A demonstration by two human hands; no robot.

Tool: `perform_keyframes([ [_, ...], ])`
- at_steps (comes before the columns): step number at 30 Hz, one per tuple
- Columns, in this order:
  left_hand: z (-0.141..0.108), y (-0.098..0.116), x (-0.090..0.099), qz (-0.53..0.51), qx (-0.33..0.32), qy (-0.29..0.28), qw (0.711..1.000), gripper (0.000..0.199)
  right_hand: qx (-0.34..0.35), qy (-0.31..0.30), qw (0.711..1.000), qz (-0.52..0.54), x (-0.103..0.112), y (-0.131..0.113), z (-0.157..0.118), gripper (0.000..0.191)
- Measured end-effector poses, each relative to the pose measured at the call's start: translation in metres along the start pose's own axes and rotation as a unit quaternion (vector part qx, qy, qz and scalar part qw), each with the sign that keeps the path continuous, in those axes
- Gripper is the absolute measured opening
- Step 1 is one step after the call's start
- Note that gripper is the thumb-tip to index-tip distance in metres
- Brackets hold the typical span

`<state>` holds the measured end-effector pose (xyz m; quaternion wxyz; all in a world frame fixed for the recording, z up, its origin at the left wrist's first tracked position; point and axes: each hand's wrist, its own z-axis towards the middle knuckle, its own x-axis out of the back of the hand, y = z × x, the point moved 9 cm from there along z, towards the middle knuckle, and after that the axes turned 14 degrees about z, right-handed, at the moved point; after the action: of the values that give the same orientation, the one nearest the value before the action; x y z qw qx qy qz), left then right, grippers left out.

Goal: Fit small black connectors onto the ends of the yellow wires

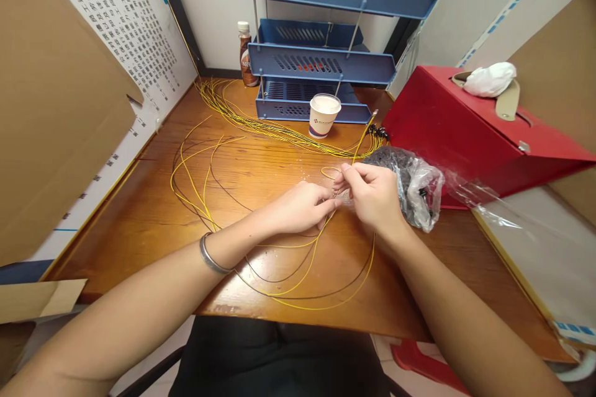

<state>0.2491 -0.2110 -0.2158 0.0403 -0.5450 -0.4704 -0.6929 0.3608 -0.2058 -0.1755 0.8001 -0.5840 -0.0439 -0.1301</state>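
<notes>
wire in two bare hands, seen from above. the yellow-and-dark wire (362,139) rises from the right hand (374,192), its long axis slanting away from the person and slightly rightward to a pale tip (375,113). the right hand is nearer that tip; the left hand (310,205) lies lower and leftward, beside the strands that loop over the bench (279,173) toward its front edge. the right grip is narrow, thumb and fingertips pinched on the wire; the left grip is also narrow, but whether it clasps a strand cannot be told. labels: the brown bottle (246,59) shows part of a name, seemingly "nes"; the paper cup (325,113) bears a small logo and print too fine to read; the wall sheet (116,18) carries chinese characters, not clearly legible.
</notes>
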Motion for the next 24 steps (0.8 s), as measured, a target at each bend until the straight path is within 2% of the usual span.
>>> perform_keyframes([
  [4, -0.002, 0.003, 0.002, 0.051, -0.005, 0.004, 0.999, 0.042, 0.029, 0.061, 0.998, 0.020, 0.015, -0.003, 0.002, 0.037],
  [10, -0.002, 0.004, 0.001, 0.050, -0.004, -0.009, 0.999, 0.047, 0.095, 0.170, 0.980, 0.044, 0.041, -0.009, 0.004, 0.037],
  [12, -0.002, 0.004, 0.001, 0.056, -0.004, -0.006, 0.998, 0.046, 0.084, 0.154, 0.983, 0.058, 0.038, -0.006, 0.006, 0.037],
  [16, -0.002, 0.005, 0.003, 0.059, -0.007, 0.004, 0.998, 0.043, 0.046, 0.061, 0.995, 0.056, 0.018, 0.000, 0.006, 0.040],
  [24, -0.002, 0.007, 0.004, 0.062, -0.001, 0.003, 0.998, 0.037, 0.057, -0.062, 0.996, -0.004, -0.008, -0.007, -0.001, 0.038],
])
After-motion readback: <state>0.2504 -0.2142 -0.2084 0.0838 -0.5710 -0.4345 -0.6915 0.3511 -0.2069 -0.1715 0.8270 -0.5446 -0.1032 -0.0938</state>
